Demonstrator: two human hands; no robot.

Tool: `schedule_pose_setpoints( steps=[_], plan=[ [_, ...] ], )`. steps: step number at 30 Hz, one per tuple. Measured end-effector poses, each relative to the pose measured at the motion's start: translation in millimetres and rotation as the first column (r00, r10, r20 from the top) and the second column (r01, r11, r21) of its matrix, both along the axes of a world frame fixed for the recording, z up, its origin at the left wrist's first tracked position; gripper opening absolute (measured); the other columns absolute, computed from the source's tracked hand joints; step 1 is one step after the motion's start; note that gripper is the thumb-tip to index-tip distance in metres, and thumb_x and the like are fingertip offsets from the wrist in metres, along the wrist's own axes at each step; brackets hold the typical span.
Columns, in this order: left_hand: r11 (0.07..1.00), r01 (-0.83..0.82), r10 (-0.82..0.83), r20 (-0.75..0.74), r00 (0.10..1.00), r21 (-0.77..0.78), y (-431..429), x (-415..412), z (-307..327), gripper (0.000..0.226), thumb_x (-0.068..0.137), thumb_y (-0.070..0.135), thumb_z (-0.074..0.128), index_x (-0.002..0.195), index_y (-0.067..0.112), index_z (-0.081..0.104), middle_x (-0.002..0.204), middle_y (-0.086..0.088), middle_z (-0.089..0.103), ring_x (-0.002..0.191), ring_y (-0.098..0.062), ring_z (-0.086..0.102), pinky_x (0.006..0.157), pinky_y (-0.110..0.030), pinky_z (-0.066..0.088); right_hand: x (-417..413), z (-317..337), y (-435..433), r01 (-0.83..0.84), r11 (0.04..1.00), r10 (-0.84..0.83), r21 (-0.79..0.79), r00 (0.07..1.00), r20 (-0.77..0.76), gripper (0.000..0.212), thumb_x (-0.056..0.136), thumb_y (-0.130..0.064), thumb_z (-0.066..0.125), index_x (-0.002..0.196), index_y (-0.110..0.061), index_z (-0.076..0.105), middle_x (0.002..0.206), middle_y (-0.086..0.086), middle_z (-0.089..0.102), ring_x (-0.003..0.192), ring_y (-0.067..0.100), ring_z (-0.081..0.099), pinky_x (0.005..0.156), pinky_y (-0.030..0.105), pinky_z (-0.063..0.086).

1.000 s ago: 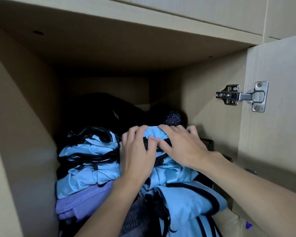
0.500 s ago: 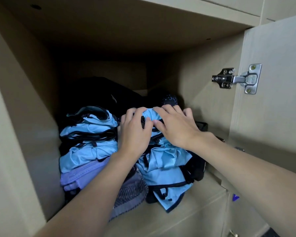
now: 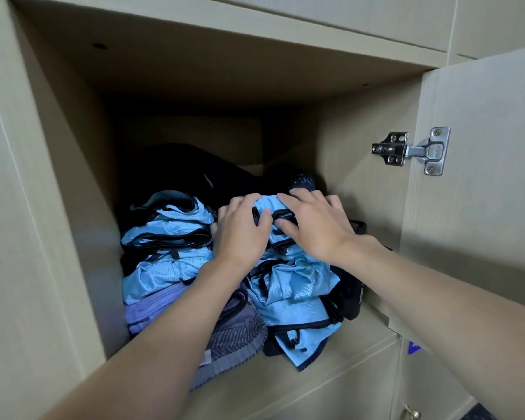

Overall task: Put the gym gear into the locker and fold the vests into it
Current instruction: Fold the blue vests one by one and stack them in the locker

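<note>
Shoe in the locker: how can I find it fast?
Look into the open locker, at the front of its shelf. The shoe lies there, partly hidden by the left arm, beside a hanging blue vest. It alone is grey and knitted with stripes.

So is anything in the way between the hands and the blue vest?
No, nothing visible is. The left hand and the right hand both rest right on the blue vest, and it sits inside the locker.
</note>
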State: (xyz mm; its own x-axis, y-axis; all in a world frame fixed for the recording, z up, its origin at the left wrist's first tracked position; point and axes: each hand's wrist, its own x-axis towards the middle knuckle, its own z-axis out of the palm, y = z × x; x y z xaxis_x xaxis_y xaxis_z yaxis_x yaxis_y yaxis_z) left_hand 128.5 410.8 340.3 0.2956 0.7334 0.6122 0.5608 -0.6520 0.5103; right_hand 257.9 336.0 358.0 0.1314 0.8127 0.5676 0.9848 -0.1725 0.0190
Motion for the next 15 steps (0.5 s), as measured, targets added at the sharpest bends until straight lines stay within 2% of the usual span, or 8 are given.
schedule_pose_setpoints(
  steps=[5, 15],
  plan=[
    [0.999, 0.031, -0.03, 0.048, 0.998, -0.019, -5, -3, 9, 0.041, 0.101, 0.042, 0.046, 0.139, 0.027, 0.049, 0.141, 0.001, 0.049, 0.127, -0.024, 0.041, 0.106, -0.046, 0.036, -2, 7, -8, 0.006, 1.0, -0.006, 0.031, 1.0, -0.003, 0.056, 0.101, -0.05, 0.038, 0.153, -0.031, 0.028, 0.157, -0.003, 0.028, 0.142, 0.018, 0.024, 0.111, 0.043, 0.021],
    [0.997, 0.07, -0.069, 0.055, 0.996, -0.012, -19, -11, 11, 0.045, 0.1, 0.041, 0.046, 0.142, 0.026, 0.046, 0.145, -0.002, 0.041, 0.129, -0.026, 0.038, 0.107, -0.048, 0.037, -7, 6, -28, -0.001, 1.0, 0.001, 0.012, 1.0, -0.03, 0.067, 0.097, -0.055, 0.043, 0.155, -0.033, 0.018, 0.159, -0.004, 0.023, 0.143, 0.02, 0.019, 0.11, 0.046, 0.021]
  ],
)
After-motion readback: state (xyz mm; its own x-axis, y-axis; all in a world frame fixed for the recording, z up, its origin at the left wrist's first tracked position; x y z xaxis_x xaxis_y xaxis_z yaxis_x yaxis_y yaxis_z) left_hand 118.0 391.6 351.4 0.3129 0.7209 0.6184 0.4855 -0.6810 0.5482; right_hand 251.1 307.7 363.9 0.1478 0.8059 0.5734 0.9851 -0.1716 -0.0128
